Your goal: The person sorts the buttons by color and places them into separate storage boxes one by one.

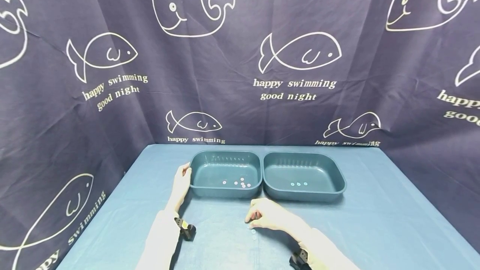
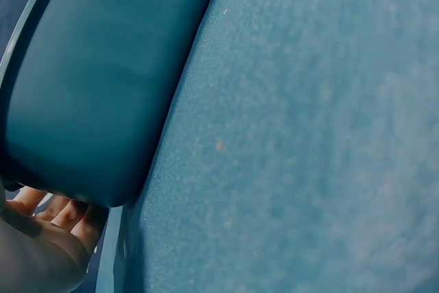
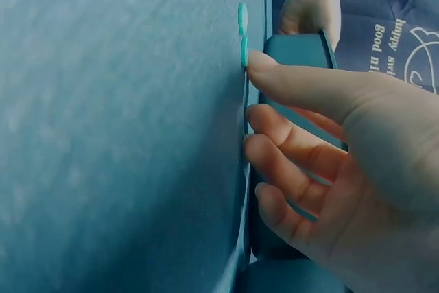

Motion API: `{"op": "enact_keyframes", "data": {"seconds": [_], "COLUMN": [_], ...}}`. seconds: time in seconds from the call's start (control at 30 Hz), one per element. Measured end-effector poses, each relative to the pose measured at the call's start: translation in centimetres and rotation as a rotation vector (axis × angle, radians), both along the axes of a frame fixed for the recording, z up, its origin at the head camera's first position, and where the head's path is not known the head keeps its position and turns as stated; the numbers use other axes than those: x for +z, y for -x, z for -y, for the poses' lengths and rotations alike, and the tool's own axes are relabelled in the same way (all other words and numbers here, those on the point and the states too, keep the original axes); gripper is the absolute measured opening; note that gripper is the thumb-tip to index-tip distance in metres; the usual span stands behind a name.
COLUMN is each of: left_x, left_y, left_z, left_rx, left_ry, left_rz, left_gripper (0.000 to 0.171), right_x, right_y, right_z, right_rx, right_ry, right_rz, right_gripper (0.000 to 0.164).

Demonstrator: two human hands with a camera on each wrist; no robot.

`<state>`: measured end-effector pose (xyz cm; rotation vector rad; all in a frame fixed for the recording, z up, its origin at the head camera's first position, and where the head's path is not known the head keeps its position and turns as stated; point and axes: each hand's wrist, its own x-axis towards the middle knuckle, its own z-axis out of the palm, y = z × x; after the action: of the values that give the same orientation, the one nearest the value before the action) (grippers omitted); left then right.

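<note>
My left hand (image 1: pixel 182 180) holds the left end of a dark teal tray (image 1: pixel 225 192); in the left wrist view its fingers (image 2: pixel 68 214) lie against the end wall. Several small pale pink buttons (image 1: pixel 236 183) lie inside that tray. In front of the trays, my right hand (image 1: pixel 271 215) reaches down to the tablecloth, thumb and fingers bent. Its thumb tip is close beside a green button (image 3: pixel 244 51), and another green button (image 3: pixel 242 18) lies past it. The index fingertip is hidden behind the thumb in the right wrist view.
A second teal tray (image 1: pixel 303 195) stands right against the first, with three light blue-green buttons (image 1: pixel 298 184) inside. Both trays stand on a light blue cloth-covered table (image 1: pixel 375 224). A dark curtain (image 1: pixel 240 61) with fish drawings hangs behind and at the sides.
</note>
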<state>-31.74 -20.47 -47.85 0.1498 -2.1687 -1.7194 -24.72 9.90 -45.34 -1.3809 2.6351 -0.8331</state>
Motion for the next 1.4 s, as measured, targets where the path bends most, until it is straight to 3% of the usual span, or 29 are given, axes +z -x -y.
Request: {"op": "enact_keyframes", "data": {"seconds": [0.5,0.93,1.4], "left_x": [0.0,-0.02,0.02], "left_y": [-0.29,-0.11,0.04], "left_z": [0.05,0.02,0.0], "left_rx": [0.008,0.005,0.004], "left_ry": [0.01,0.006,-0.005], "left_rz": [0.007,0.011,0.008], "left_gripper": [0.034,0.035,0.034], "right_x": [-0.11,-0.03,0.46], "right_y": [-0.13,-0.24,-0.36], "right_z": [0.33,0.68,0.86], "right_rx": [0.0,0.017,0.007], "right_ry": [-0.008,-0.064,-0.117], "right_rz": [-0.029,-0.186,-0.199], "right_gripper": [0.01,0.004,0.005]}}
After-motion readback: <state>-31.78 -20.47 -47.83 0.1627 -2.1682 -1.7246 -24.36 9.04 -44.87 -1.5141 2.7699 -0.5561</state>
